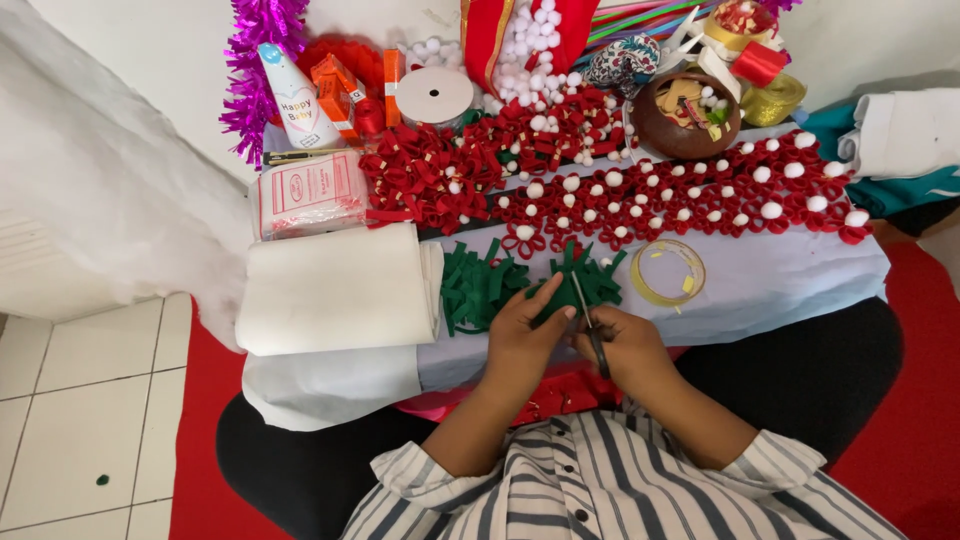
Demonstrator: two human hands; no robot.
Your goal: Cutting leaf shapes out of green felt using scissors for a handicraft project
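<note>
My left hand (520, 335) pinches a piece of green felt (555, 300) at the near edge of the low table. My right hand (625, 345) grips a pair of scissors (590, 320), blades pointing away toward the felt. A pile of cut green felt strips (480, 285) lies just beyond my left hand. Behind it stretch rows of red ribbon flowers with white pompoms (680, 195).
A roll of clear tape (667, 272) lies right of the felt. Folded white cloth (335, 285) and a plastic packet (305, 190) sit on the left. A wooden bowl (685, 115), white ribbon spool (435, 95), party hat (295, 100) and purple tinsel (255, 60) crowd the back.
</note>
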